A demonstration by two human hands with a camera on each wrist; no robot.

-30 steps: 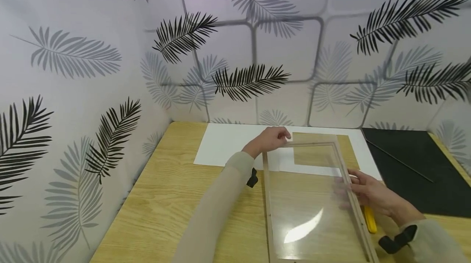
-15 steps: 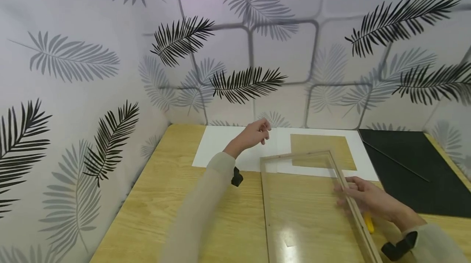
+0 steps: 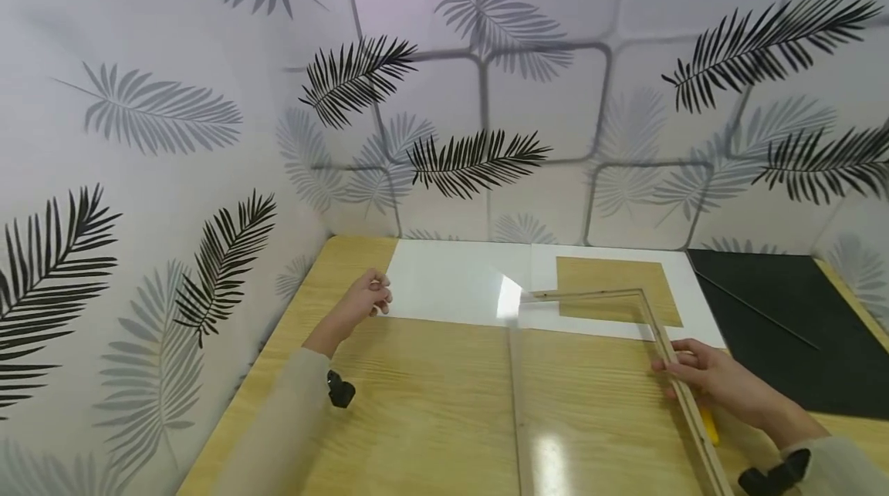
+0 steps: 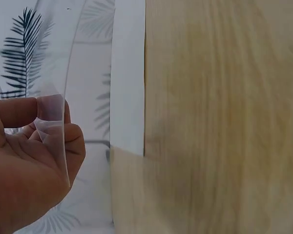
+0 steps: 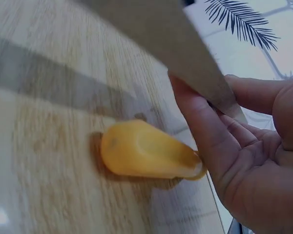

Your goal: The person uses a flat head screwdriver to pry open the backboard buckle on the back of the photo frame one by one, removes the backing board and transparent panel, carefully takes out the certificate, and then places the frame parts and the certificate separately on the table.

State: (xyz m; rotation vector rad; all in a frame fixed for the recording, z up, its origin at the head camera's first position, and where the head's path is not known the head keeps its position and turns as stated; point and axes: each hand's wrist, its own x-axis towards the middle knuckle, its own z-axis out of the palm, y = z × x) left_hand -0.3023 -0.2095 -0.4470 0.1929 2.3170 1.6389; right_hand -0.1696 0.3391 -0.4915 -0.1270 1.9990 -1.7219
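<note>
My left hand [image 3: 361, 299] pinches the corner of a clear plastic sheet [image 4: 51, 108] between thumb and fingers, left of the frame. Glare [image 3: 509, 297] marks the sheet in the head view; most of its outline is too faint to follow. My right hand [image 3: 725, 388] grips the right side of a thin, light wooden frame [image 3: 649, 312], thumb on one face and fingers behind. In the right wrist view that frame side [image 5: 171, 48] crosses above a rounded yellow tool [image 5: 146, 151] on the table, whose kind I cannot tell.
White sheets [image 3: 444, 280] lie along the back of the wood-grain table [image 3: 417, 403], one with a rectangular opening. At right is a black sheet [image 3: 819, 342] with a thin rod [image 3: 760, 312] on it. Feather-patterned walls [image 3: 444, 95] stand behind and at left.
My left hand has moved from the frame's top left corner well to the left, with the clear sheet's corner in its fingers. The right hand stays on the frame's right side.
</note>
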